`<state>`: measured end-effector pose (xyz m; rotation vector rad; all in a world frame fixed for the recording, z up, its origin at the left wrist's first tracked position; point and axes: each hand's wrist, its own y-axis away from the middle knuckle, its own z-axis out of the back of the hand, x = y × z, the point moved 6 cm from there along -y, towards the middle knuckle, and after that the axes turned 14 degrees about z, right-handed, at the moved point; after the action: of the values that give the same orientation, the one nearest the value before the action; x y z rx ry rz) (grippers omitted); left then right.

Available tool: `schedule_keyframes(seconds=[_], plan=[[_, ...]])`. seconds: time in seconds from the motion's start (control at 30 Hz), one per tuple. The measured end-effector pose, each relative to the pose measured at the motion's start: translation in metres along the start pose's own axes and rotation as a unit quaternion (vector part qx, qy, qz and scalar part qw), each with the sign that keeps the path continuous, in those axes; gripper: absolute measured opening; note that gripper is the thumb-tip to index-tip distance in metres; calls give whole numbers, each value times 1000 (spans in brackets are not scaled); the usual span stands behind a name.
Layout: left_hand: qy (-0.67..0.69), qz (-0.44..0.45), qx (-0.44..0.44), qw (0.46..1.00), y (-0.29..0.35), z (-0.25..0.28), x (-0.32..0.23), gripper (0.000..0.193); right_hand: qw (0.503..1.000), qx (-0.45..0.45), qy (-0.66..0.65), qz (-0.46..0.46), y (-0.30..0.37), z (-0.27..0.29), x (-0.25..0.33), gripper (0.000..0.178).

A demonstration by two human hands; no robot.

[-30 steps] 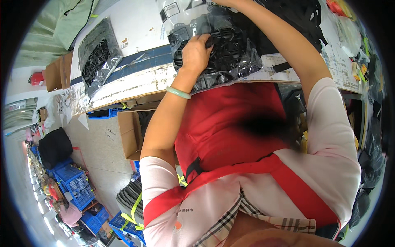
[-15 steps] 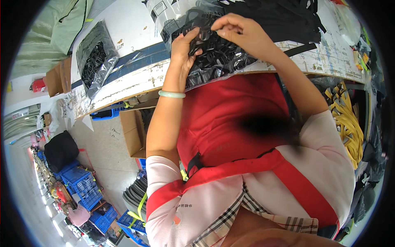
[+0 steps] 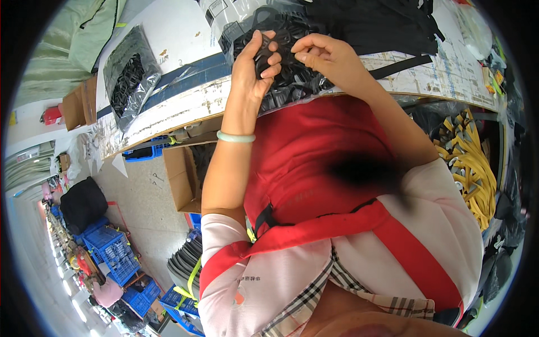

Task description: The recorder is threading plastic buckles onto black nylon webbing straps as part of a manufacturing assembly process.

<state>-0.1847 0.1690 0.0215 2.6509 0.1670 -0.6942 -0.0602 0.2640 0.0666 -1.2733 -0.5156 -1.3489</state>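
Note:
A clear plastic bag spread on the table's front edge holds a heap of small black plastic buckles (image 3: pixel 295 73). Over the left side of the heap, my left hand (image 3: pixel 255 64) curls its fingers around some of these black pieces, the thumb pointing away from me. My right hand (image 3: pixel 331 60) is just to the right, above the heap, with thumb and forefinger pinched together. Whatever lies between those fingertips is too small to make out. A small gap separates the two hands.
Left on the white worktable (image 3: pixel 185 101) lies another bag of black pieces (image 3: pixel 130 78). Black fabric strips (image 3: pixel 376 25) are piled at the back right. Yellow straps (image 3: pixel 471 168) hang below the right side. An open cardboard box (image 3: pixel 181 180) stands under the table, blue crates (image 3: pixel 112 253) farther left.
My left hand has turned, its fingers now curled in view with the thumb up. My right hand has come slightly lower, still pinched, near the left.

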Motion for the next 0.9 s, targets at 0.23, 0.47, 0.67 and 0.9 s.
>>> schedule_keyframes(seconds=[0.23, 0.47, 0.67, 0.9], plan=[[-57, -38, -45, 997, 25, -9, 20, 31, 994, -15, -66, -81, 24, -30, -13, 24], [-307, 3, -144, 941, 70, 4, 95, 14, 996, 68, -41, -48, 53, -35, -3, 14], [-214, 61, -105, 969, 85, 15, 115, 21, 991, 86, -56, -81, 79, -36, -1, 10], [-115, 200, -36, 972, 97, 33, 149, 36, 984, 141, 38, 97, 105, -41, 14, 16]])
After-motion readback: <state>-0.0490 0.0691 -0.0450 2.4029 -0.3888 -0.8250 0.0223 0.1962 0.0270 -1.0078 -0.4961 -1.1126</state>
